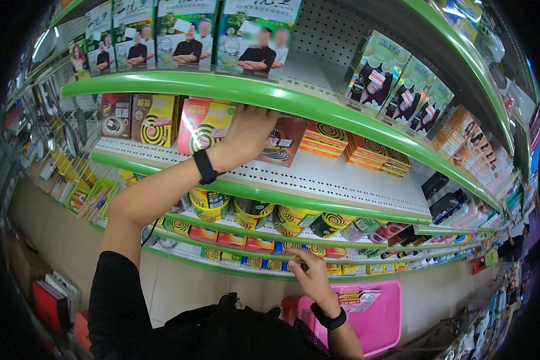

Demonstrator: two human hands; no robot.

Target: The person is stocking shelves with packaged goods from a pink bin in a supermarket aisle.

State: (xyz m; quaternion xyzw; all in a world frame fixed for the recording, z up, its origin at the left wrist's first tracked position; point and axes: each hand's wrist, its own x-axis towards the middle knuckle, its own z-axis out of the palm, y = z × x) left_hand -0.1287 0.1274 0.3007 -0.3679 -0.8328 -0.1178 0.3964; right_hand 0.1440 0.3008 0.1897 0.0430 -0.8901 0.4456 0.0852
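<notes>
On the shelf (342, 178), a pink-and-yellow box (199, 123) stands beside the left hand (249, 135), whose hidden fingertips leave its grip unclear; a knuckle's nudge could topple the neighbouring brown box (285, 143), while the right hand's (314, 279) fingers hang loosely spread.

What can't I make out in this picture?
Head view:
- Left hand: fingertips hidden by the upper green shelf edge; grip unclear.
- Brown box: left part covered by that hand.
- Pink basket: partly behind the right forearm.
- Lower-right goods: blurred, too small.
</notes>
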